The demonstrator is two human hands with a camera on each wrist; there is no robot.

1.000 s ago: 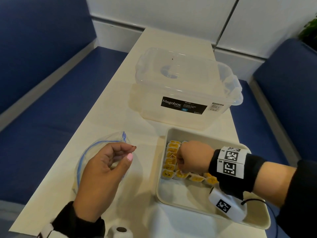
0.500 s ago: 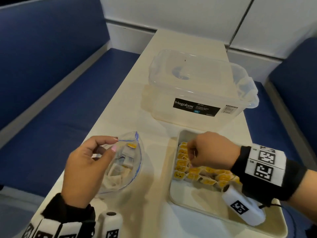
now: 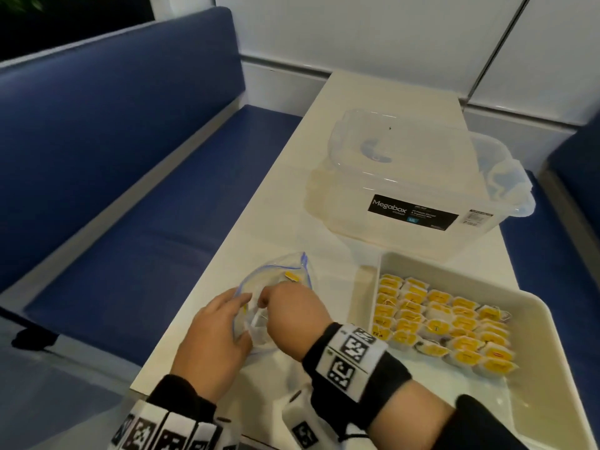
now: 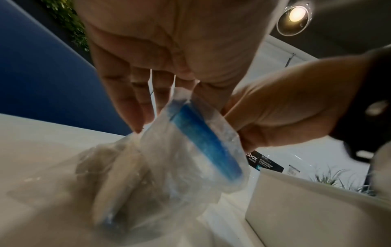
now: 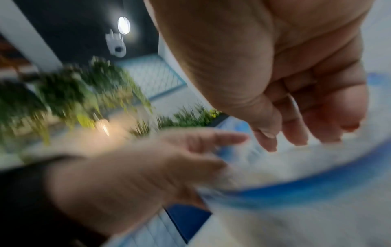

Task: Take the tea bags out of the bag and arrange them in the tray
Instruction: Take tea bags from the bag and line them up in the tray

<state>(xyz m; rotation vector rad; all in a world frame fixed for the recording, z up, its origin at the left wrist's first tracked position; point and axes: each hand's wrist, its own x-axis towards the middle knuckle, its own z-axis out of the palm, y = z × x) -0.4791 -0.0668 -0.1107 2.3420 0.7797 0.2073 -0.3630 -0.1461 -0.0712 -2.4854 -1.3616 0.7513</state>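
A clear zip bag point(image 3: 259, 282) with a blue seal lies on the table, mouth open, a yellow-tagged tea bag point(image 3: 292, 276) showing inside. My left hand point(image 3: 243, 306) pinches the bag's near rim; in the left wrist view my left hand point(image 4: 160, 113) has the plastic of the bag point(image 4: 190, 150) between thumb and fingers. My right hand point(image 3: 264, 302) reaches into the mouth; the blurred right wrist view shows my right hand point(image 5: 296, 138) with loosely bent fingers and nothing in them. Right of the bag, a white tray point(image 3: 454, 274) holds several rows of yellow tea bags point(image 3: 438, 323).
A clear lidded Megabox storage box point(image 3: 412, 177) stands behind the tray. The narrow cream table point(image 3: 276, 206) runs between blue benches point(image 3: 113, 190); its left edge is close to the bag. A white wrist device point(image 3: 302, 423) hangs under my right wrist.
My right hand left the tea bags in the tray and moved left into the bag's mouth. My left hand came down and took the bag's rim. The view swung left.
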